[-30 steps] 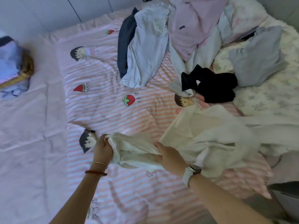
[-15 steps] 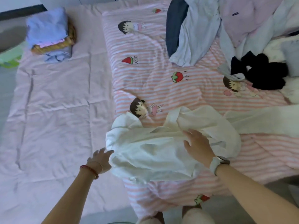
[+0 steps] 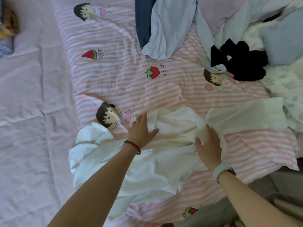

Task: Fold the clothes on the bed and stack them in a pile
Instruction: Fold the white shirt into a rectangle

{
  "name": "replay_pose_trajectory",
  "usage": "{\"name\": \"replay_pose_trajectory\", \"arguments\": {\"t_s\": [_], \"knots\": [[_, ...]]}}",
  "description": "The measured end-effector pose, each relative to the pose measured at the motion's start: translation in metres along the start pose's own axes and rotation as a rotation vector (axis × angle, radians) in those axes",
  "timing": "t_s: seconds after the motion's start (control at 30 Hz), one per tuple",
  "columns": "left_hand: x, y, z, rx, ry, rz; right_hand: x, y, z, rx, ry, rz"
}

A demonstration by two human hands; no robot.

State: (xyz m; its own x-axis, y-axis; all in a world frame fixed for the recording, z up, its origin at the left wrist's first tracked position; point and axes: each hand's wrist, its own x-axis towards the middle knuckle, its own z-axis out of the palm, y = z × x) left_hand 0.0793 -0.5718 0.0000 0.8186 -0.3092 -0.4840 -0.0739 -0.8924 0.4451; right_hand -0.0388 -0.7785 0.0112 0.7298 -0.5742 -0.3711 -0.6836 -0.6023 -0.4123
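Bed sheet [image 3: 29, 128]: plain pale pink, wrinkled; fills the left side of the view.
Striped quilt [image 3: 114, 79]: pink and white stripes with cartoon girls, a strawberry and a watermelon slice printed on it; lies over the sheet from centre to right; its near edge hangs at the bottom of the view.
White garment [image 3: 124, 169]: cream-white, spread and rumpled on the near part of the quilt; one long piece runs off to the right [image 3: 246, 115]; its left part overlaps onto the plain sheet.
Unfolded heap [image 3: 229, 18]: top right; a light blue garment [image 3: 168, 30] over a dark blue garment [image 3: 143, 23], pale lilac and white pieces behind; well apart from the white garment.
Black garment [image 3: 242, 63]: crumpled at the right, beside the heap, partly covering a printed figure.
Folded stack [image 3: 8, 25]: far left edge, mostly cut off and blurred; contents unclear.
Left hand [image 3: 141, 128]: fingers straight and spread, palm down on the upper edge of the white garment; grasps nothing; red bead bracelet and thin bangle on the wrist.
Right hand [image 3: 208, 143]: flat, fingers extended, pressing the garment's middle folds; grasps nothing; white watch on the wrist.
Obstruction: both forearms cross the lower half of the garment and hide parts of it.
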Motion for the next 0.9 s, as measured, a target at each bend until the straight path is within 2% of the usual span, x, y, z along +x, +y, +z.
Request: {"name": "replay_pose_trajectory", "arguments": {"t_s": [0.07,0.13,0.23,0.3,0.47,0.6,0.73,0.9], "knots": [[0.017,0.011,0.015,-0.026,-0.027,-0.111,0.001,0.009,0.007,0.045,0.057,0.041],[0.024,0.018,0.024,-0.053,0.085,-0.21,0.004,0.018,0.008,0.083,0.052,0.068],[0.021,0.024,0.018,-0.437,0.234,-0.261,0.011,0.026,-0.002,0.109,-0.024,-0.019],[0.011,0.022,-0.001,-0.64,0.257,-0.197,0.011,0.023,-0.014,0.168,-0.025,-0.116],[-0.002,-0.003,-0.095,-0.521,0.309,-0.056,0.024,-0.029,-0.06,0.234,0.142,-0.294],[-0.014,0.013,-0.195,-0.583,0.379,0.104,0.038,-0.11,-0.105,0.248,0.164,-0.427],[-0.06,0.046,-0.289,-0.823,0.422,0.269,0.024,-0.203,-0.167,0.315,0.343,-0.586],[-0.138,0.056,-0.378,-0.685,0.958,0.438,-0.041,-0.293,-0.257,0.547,0.528,-0.81]]}}
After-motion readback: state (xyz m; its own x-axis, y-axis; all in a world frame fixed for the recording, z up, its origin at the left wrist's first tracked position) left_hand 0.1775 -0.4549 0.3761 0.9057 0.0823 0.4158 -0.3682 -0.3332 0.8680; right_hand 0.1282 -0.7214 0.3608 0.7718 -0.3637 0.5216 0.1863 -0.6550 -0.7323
